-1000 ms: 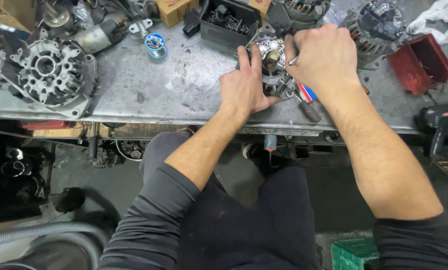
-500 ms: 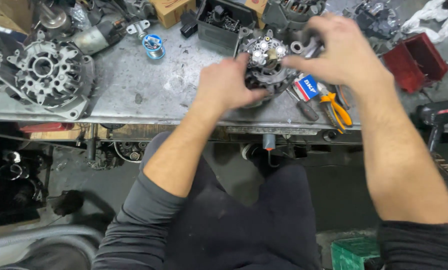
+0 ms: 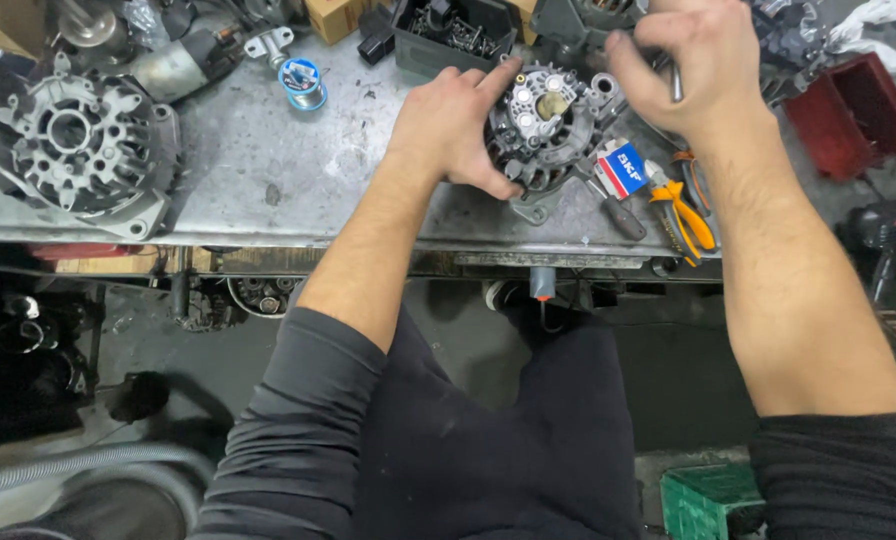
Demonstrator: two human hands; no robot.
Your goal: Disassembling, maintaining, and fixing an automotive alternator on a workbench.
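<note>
Two hands, left hand (image 3: 453,130) gripping one alternator (image 3: 548,125), right hand (image 3: 698,65) clutching one tool (image 3: 676,85)

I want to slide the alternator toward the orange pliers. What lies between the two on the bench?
In the head view, a small blue-red-white box and a dark-handled tool lie between the alternator and the orange pliers.

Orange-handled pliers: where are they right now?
Head view, right side of the metal bench: the orange-handled pliers lie near its front edge, under the right hand, beside a small blue-and-white box.
</note>
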